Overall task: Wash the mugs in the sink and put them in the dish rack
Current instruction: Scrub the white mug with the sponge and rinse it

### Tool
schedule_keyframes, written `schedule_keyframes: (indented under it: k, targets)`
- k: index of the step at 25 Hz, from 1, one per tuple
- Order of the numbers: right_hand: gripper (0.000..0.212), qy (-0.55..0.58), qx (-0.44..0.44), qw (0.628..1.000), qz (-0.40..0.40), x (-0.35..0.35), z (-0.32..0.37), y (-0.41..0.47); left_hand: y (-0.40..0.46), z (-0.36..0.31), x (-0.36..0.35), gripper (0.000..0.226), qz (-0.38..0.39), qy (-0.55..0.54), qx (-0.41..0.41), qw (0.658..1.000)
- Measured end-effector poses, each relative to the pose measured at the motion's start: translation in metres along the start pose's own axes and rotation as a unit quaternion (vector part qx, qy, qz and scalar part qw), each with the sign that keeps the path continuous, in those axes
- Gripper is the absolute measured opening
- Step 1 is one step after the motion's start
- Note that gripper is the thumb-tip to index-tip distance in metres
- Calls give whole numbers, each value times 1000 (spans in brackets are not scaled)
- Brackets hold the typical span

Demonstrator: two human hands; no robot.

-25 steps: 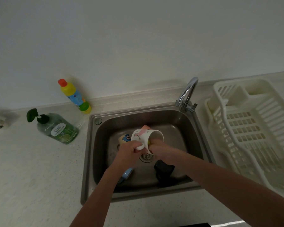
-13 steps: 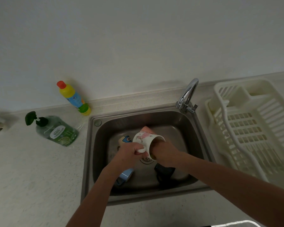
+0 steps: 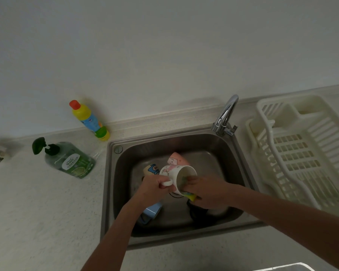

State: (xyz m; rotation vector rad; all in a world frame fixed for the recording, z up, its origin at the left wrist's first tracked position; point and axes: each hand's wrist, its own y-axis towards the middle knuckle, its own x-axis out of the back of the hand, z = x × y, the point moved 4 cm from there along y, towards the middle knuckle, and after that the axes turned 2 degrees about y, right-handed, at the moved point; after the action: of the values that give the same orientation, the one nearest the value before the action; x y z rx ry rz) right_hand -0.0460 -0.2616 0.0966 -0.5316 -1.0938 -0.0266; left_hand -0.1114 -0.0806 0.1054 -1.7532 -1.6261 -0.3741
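Over the middle of the steel sink [image 3: 114, 184], both hands work on one white mug [image 3: 181, 173], held tilted on its side with its mouth toward the right hand [image 3: 209, 189]. Free room around them is tight: a cream mug [image 3: 150, 169] and a pink mug [image 3: 177, 158] lie just behind the fingers, a blue mug [image 3: 152, 211] sits below the left hand [image 3: 154, 187], and a dark mug [image 3: 197, 214] lies under the right wrist. To the right, past the sink's rim and the tap [image 3: 225, 116], the white dish rack [image 3: 301, 153] stands with its slots unfilled. Left-hand fingers are curled tight round the white mug's handle. Right-hand fingers are pressed together on a yellow-green sponge [image 3: 189, 194], with their tips pushed inside the mug's mouth. Off to the left, well apart on the counter [image 3: 37, 212], stand a green soap bottle [image 3: 70, 160] and a yellow bottle [image 3: 89, 120].
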Motion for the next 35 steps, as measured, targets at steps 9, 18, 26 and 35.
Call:
schedule_keyframes:
  k: [9,18,26,35]
  targets:
    - [36,-150,48,985,-71,19,6,18,1,5,17,18,105,-45,50,992]
    - [44,463,-160,864,116,20,22,4,-10,-1,-3,33,73,84,35,993]
    - [38,913,-304,257,-86,12,42,26,-21,-13,-17,21,59,122,-1,991]
    - [30,368,-313,876,11,-4,28,8,-22,4,-17,18,79,132,-6,988]
